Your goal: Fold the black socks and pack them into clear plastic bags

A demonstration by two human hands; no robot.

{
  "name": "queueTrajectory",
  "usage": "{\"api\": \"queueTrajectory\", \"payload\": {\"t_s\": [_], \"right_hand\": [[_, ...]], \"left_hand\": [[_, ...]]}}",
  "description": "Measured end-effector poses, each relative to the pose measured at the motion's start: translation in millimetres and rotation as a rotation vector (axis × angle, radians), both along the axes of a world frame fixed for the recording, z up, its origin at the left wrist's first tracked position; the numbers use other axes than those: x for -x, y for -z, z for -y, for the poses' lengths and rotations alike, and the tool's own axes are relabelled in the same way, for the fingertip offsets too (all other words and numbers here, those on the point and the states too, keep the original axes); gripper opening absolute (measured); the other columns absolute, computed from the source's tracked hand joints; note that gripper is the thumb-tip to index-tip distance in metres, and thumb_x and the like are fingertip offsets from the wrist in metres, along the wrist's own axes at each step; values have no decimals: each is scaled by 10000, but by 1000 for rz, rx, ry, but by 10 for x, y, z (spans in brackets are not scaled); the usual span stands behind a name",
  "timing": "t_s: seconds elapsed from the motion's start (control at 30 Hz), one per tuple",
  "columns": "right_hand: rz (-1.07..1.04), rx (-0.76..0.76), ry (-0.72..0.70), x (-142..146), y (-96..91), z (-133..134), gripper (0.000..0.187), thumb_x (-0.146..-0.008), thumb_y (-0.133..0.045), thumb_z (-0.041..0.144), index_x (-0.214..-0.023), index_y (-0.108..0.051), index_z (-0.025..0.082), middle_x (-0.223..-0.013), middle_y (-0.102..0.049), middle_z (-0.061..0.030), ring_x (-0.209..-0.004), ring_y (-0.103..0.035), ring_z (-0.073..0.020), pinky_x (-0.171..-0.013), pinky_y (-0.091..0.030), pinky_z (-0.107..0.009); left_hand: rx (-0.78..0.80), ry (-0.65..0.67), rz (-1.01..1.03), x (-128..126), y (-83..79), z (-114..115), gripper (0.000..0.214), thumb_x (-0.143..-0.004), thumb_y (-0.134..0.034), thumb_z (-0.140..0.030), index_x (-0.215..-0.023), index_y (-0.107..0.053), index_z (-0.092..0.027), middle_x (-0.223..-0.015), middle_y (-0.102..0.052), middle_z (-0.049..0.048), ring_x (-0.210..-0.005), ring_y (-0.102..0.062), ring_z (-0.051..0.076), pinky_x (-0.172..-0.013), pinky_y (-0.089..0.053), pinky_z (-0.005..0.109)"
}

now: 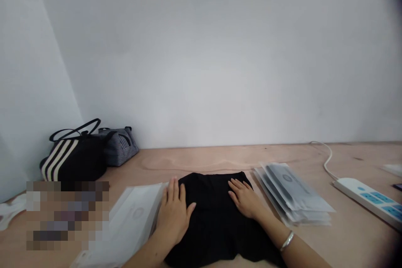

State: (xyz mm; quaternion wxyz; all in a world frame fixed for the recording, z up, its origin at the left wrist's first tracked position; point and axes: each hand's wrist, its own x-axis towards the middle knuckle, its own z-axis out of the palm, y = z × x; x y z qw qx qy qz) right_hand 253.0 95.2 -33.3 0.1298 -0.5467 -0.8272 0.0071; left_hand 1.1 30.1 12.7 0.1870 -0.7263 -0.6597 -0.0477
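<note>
Left hand and right hand, outstretched and grasping nothing, rest along opposite sides of the black cloth, apparently to flatten it at the table's near middle; translucent sleeves left and a sleeve stack right flank it, presumably for reach.

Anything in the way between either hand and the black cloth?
Nothing visible. The right hand lies flat on the black cloth; the left hand is spread over its left edge. The left bag stack and right bag stack lie to either side, neither covering it.
</note>
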Motion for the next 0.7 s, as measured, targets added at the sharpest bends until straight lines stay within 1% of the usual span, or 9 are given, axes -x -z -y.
{"api": "queueTrajectory", "payload": {"t_s": [0.03,0.1,0.17,0.23,0.33,0.43,0.5,0.57,0.7], "right_hand": [[4,-2,3,2,-4,3,479,-888,-251,367,-1299,-394,165,-1347,-381,-78,-1248,-306,-205,-1019,-211,-388],[16,-6,13,5,-9,11,473,-889,-255,369,-1301,-391,181,-1346,-384,-66,-1244,-314,-202,-1016,-214,-379],[32,-12,45,5,-13,20,475,-888,-265,381,-1298,-395,181,-1345,-387,-71,-1241,-317,-220,-1007,-225,-389],[51,-22,96,5,-26,29,496,-884,-278,398,-1286,-412,140,-1335,-395,-110,-1238,-316,-259,-992,-237,-411],[82,-47,162,12,-84,36,478,-891,-275,347,-1238,-459,74,-1280,-445,-174,-1204,-354,-295,-963,-261,-421],[117,-69,143,35,-199,7,384,-872,-281,185,-1159,-527,114,-1165,-544,-151,-1112,-454,-256,-922,-295,-376],[142,-82,88,54,-282,-49,398,-816,-331,91,-1155,-526,165,-1150,-556,-109,-1095,-463,-220,-924,-283,-338],[169,-86,36,68,-346,-134,463,-759,-377,38,-1170,-508,205,-1174,-541,-74,-1113,-443,-198,-933,-259,-316],[225,-62,35,54,-386,-315,428,-726,-403,11,-1075,-563,200,-1067,-597,-79,-1032,-503,-205,-877,-286,-329]], "left_hand": [[6,52,32,-30,12,-46,640,-841,-296,-488,-1320,-332,-65,-1409,-213,185,-1303,-110,316,-1032,-139,470],[108,86,101,-98,53,-128,660,-846,-263,-529,-1361,-240,-116,-1426,-167,169,-1306,-80,313,-1028,-132,484],[260,42,161,-144,101,-180,740,-820,-236,-609,-1361,-233,-104,-1413,-179,205,-1291,-90,362,-1003,-142,532],[385,-16,206,-149,125,-203,839,-782,-211,-679,-1355,-235,-67,-1393,-194,249,-1270,-117,412,-974,-174,563],[441,-26,237,-107,61,-236,862,-760,-220,-708,-1337,-294,-73,-1367,-260,263,-1237,-214,442,-936,-245,560],[388,-4,244,-76,-79,-330,659,-820,-316,-574,-1257,-424,-93,-1270,-430,238,-1146,-407,401,-892,-325,509],[300,10,245,-79,-152,-432,482,-863,-357,-402,-1223,-437,-92,-1218,-477,207,-1107,-457,341,-892,-338,467],[223,27,243,-84,-179,-547,380,-869,-392,-278,-1198,-434,-94,-1190,-487,176,-1091,-465,294,-888,-353,433],[189,74,248,-39,-140,-743,277,-865,-495,-286,-1106,-497,-149,-1111,-529,81,-961,-538,211,-801,-447,401]]}}
